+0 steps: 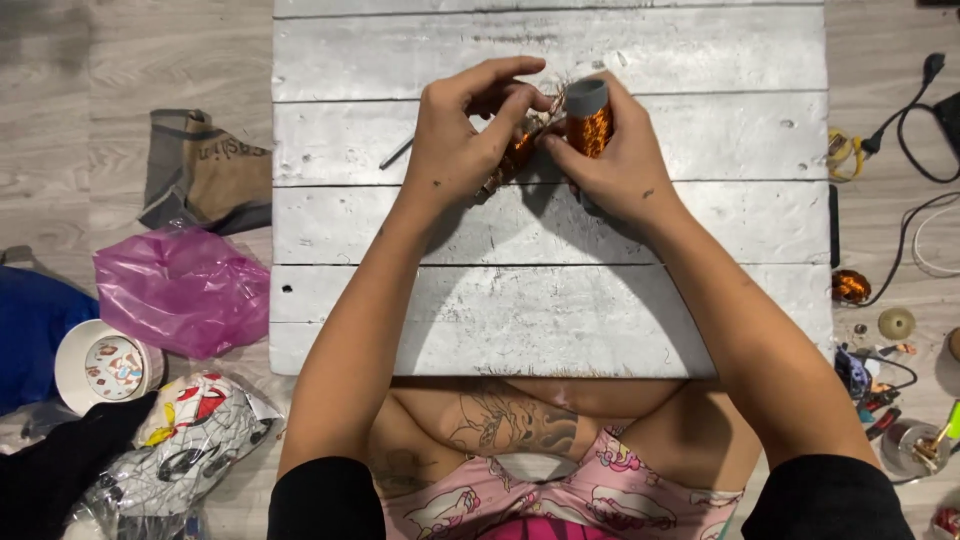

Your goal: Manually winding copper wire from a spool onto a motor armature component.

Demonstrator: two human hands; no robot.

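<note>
— Starting left of the whitewashed plank counter (550, 300), what lies on the pale wood-grain floor (80, 100)?

— A folded burlap bag (200, 170) lies just beside the counter's left edge. Below it sits a crumpled pink plastic bag (180, 288), then a white paper bowl (100, 365), with a printed cloth bundle (190, 440) nearest the person.

— And on the counter itself?

— Four painted boards, scuffed and grey-streaked. A thin dark rod (396, 153) lies on the second board, just left of the left hand (455, 145). That hand is curled, its fingertips pinched on a tangle of copper wire (517, 150).

— The right hand?

— The right hand (620, 165) is wrapped around a grey spool of copper wire (588, 118), held upright above the counter's upper middle. Thumb and fingers are closed on it, and the two hands touch at the wire.

— What's right of the counter?

— Black cables (915, 110) curl on the floor by the far corner. A small copper coil (851, 286) sits just off the edge. A round cream disc (896, 323) and a clutter of small tools (875, 395) lie nearer the person.
</note>
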